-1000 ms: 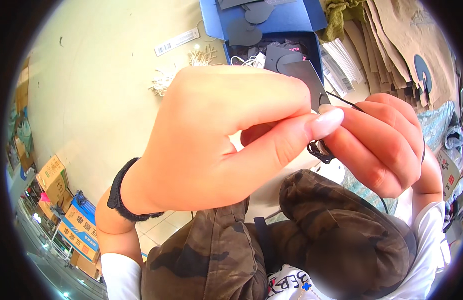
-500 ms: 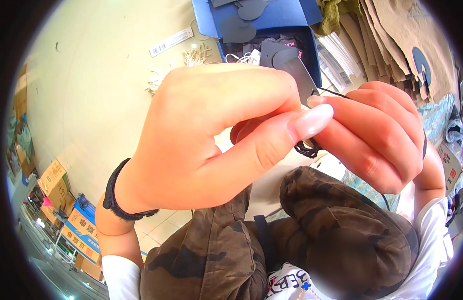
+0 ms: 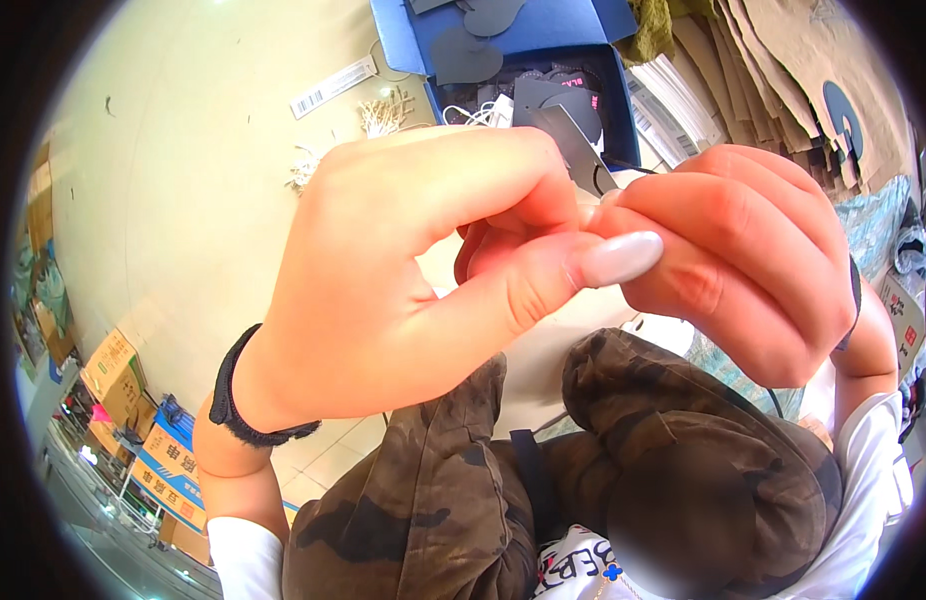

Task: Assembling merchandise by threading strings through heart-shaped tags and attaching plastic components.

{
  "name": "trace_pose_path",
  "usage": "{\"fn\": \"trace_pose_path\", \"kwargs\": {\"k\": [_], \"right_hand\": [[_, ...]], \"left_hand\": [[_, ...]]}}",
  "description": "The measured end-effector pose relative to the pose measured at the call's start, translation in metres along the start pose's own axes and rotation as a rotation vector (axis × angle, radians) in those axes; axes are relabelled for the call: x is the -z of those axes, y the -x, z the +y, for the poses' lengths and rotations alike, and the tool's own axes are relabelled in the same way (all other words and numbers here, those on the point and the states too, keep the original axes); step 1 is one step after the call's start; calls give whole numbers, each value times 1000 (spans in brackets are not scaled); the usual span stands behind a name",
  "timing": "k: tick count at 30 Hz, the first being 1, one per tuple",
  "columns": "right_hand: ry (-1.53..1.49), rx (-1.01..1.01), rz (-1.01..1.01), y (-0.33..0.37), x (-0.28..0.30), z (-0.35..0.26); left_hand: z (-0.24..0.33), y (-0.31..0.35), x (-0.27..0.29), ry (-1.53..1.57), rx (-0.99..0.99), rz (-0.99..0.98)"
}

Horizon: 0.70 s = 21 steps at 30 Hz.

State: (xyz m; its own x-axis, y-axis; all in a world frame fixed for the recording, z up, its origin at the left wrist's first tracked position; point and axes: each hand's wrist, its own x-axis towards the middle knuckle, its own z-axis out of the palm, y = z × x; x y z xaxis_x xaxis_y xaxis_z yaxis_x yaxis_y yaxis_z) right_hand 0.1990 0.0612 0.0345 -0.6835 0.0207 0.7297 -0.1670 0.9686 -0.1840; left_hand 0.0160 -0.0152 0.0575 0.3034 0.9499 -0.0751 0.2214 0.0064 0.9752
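Observation:
My left hand [image 3: 413, 270] and my right hand [image 3: 748, 260] meet in front of me, fingertips touching, both closed in a pinch. A thin black cord [image 3: 631, 168] runs into the fingers of my right hand and loops by the end of a dark grey hang tag [image 3: 575, 145]. That tag stands out just beyond the fingertips. The stretch of cord between my fingers is hidden, and my left thumb lies across the place where the hands meet.
Beyond the hands stands an open blue box [image 3: 403, 40] with dark tags inside. Left of it lie a white barcode strip [image 3: 333, 86] and a bundle of pale strings [image 3: 385, 115]. Brown paper sheets [image 3: 783, 80] are stacked at the far right. Cartons [image 3: 168, 470] stand at the left.
The fingertips have drawn closer together, and my right hand has shifted slightly left. The black cord bunch under my left thumb is now hidden. The tag has swung a little left.

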Motion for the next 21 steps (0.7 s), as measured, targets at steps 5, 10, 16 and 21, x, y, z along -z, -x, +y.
{"fn": "trace_pose_path", "kwargs": {"k": [5, 10, 16, 21], "right_hand": [[49, -89, -16, -6, 1, -6], [40, -372, -226, -31, 11, -20], [-233, -362, -104, -12, 0, -6], [-493, -648, -475, -18, 18, 2]], "left_hand": [[1, -1, -2, 21, -34, 33], [3, -1, 2, 84, -81, 63], [0, -6, 18, -166, -219, -8], [-3, -9, 24, -195, -218, -51]]}}
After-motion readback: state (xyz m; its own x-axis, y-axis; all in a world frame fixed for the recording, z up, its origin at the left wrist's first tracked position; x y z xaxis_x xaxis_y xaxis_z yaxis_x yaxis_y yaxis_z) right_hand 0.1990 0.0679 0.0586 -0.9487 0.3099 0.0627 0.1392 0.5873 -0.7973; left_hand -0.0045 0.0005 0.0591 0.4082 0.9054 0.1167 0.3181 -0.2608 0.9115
